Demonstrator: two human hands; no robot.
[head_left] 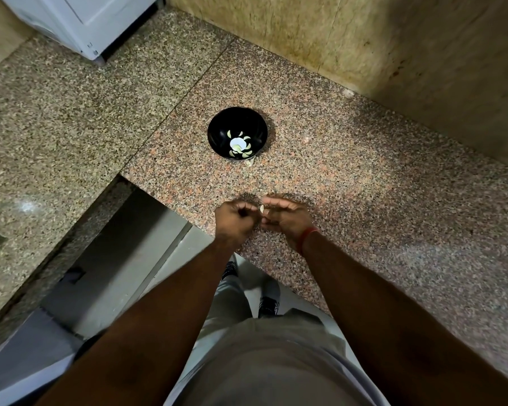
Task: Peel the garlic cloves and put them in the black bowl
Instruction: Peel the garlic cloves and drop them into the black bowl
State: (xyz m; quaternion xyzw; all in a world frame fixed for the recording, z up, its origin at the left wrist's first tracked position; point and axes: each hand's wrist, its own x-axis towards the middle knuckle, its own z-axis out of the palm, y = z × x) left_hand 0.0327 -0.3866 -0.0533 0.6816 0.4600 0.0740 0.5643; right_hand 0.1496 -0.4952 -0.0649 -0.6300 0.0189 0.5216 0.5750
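The black bowl (217, 133) stands on the granite counter ahead of me, with several pale peeled garlic cloves (241, 153) lying round a bright reflection in its bottom. A small pale scrap (249, 163) lies on the counter against the bowl's near side. Close to the counter's front edge my two hands meet over the stone. My right hand (288, 218) pinches a small pale garlic clove (262, 208) between thumb and fingers. My left hand (235, 219) is curled tightly with its fingertips at the same clove. Most of the clove is hidden by the fingers.
The speckled granite counter (364, 183) runs right along a beige stone wall (393, 48). A lower counter section lies to the left, with a white appliance (79, 22) at the far left corner. The floor and my shoes show below the counter edge.
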